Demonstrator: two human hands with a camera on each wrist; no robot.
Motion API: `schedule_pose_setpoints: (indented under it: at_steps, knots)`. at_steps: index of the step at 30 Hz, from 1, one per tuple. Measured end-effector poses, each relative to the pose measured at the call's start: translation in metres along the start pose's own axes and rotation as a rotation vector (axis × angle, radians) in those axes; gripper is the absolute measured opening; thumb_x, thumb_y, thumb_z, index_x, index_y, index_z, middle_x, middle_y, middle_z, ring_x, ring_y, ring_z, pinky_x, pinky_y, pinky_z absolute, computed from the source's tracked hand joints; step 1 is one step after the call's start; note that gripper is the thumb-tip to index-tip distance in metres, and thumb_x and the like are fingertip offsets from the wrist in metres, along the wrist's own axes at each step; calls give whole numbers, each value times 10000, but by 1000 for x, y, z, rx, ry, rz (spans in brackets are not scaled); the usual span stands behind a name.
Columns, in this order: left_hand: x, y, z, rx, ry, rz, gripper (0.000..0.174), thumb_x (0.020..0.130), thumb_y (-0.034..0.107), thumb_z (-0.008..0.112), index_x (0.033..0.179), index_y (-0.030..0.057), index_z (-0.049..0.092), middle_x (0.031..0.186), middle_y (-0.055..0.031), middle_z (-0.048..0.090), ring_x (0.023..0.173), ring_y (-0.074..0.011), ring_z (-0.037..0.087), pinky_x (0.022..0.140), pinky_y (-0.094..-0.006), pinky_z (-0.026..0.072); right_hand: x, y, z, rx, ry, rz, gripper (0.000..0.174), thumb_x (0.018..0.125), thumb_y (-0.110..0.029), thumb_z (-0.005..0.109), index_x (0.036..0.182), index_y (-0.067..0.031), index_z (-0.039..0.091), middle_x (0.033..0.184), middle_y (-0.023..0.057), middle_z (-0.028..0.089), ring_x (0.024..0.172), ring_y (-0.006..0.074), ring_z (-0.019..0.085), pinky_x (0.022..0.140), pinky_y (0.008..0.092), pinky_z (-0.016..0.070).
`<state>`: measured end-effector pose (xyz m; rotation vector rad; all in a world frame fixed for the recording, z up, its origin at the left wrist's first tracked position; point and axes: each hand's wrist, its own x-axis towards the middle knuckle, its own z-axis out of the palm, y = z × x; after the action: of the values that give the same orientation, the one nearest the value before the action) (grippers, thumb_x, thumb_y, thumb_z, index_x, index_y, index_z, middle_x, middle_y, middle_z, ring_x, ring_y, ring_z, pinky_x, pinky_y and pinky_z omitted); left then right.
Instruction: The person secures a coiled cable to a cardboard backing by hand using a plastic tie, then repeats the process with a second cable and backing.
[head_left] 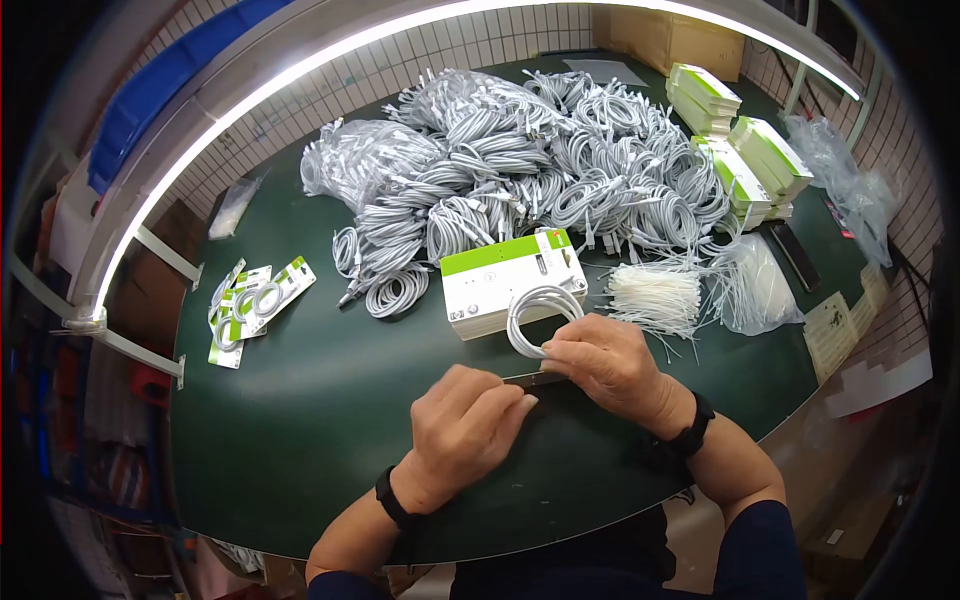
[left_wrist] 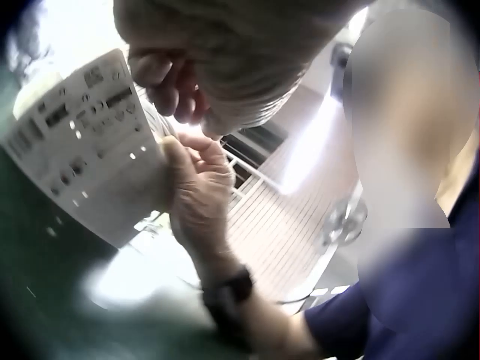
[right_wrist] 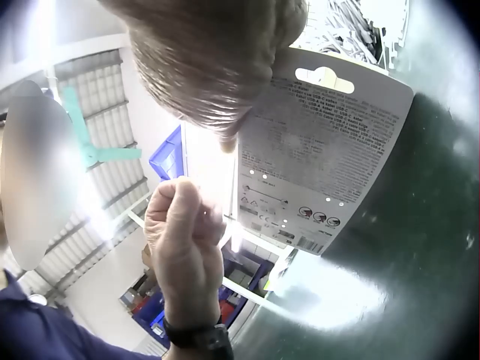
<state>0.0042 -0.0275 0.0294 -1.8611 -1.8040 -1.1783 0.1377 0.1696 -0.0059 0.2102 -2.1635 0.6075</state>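
In the head view my right hand (head_left: 612, 366) pinches a coil of white cable (head_left: 514, 322) between thumb and fingers, over the front corner of a stack of green-and-white cards (head_left: 490, 290). My left hand (head_left: 465, 428) is lower and to the left, apart from the coil, its fingers curled in toward the thumb; no object shows in it. The left wrist view shows my right hand (left_wrist: 201, 202) beside the printed card backs (left_wrist: 97, 150). In the right wrist view my left hand (right_wrist: 184, 240) is curled beside a printed card back (right_wrist: 315, 142).
A large heap of bundled grey-white cables (head_left: 520, 150) covers the back of the green table (head_left: 330, 420). White cable ties (head_left: 655, 298) lie to the right, near a plastic bag (head_left: 755, 285). Carded cables (head_left: 250, 300) lie at left; card stacks (head_left: 765, 160) stand back right.
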Motion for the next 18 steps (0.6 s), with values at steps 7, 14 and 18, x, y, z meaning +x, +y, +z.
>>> schedule_pose_setpoints:
  at_steps: [7,14,18]
  knots:
    - [-53,15,5,-1516,-215,-1313,593,1098,556,488,1311,23,636,1157,-107,705,935,-202,695,621,-290,527,2,-12,2,20,-72,-150,301,775,-86,807,1068,-71,736,933,51,709,758,208,681,571,317,564]
    - [-57,19,11,-1737,28,-1532,471,1101,390,436,1360,29,592,1211,-127,672,997,-226,656,743,-352,545,-2,-20,1,61,-149,-290,352,796,-48,806,1138,-50,724,955,88,720,657,199,632,525,296,501]
    - [-68,26,15,-1761,115,-1487,346,1018,123,458,1317,15,594,1142,-114,673,928,-202,629,735,-346,520,3,-29,0,72,-222,-240,256,761,-105,769,1014,-80,741,934,31,703,734,194,673,556,311,548]
